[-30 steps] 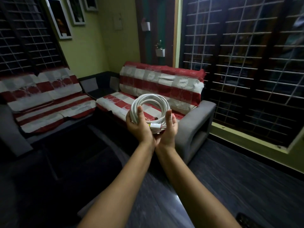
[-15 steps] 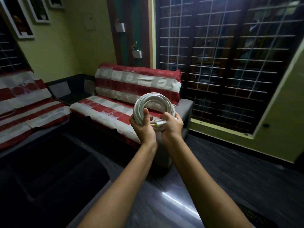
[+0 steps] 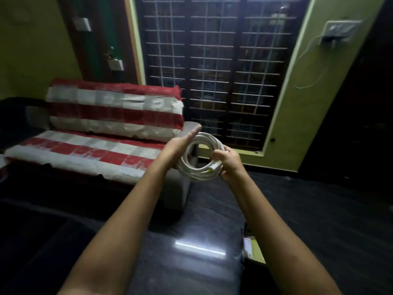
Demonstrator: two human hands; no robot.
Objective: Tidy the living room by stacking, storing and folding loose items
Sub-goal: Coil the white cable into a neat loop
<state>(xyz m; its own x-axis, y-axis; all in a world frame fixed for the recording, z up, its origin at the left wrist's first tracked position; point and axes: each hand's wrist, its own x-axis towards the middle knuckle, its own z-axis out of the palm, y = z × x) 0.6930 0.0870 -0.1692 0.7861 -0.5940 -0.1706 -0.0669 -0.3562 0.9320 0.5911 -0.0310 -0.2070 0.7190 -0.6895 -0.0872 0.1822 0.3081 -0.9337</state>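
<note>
A coil of white cable [image 3: 192,169] hangs in the air in front of me, over the sofa's right armrest. My right hand [image 3: 228,163] is closed around the coil's right side, where the cable's end with a small yellow mark lies. My left hand [image 3: 180,146] is flat, fingers straight and pointing up and right, with its palm pressed against the coil's left side. Part of the coil is hidden behind both hands.
A grey sofa with a red and white striped cover [image 3: 102,145] stands left. A barred dark window [image 3: 212,71] is behind. A wall socket with a white cord [image 3: 338,30] is upper right. A glossy dark floor [image 3: 191,248] lies below, and a flat object [image 3: 253,248] rests on it near my right forearm.
The view has swung right, so the sofa slid left and the socket came into sight. My left hand opened from a grip to a flat palm against the coil. The right hand stayed closed on it.
</note>
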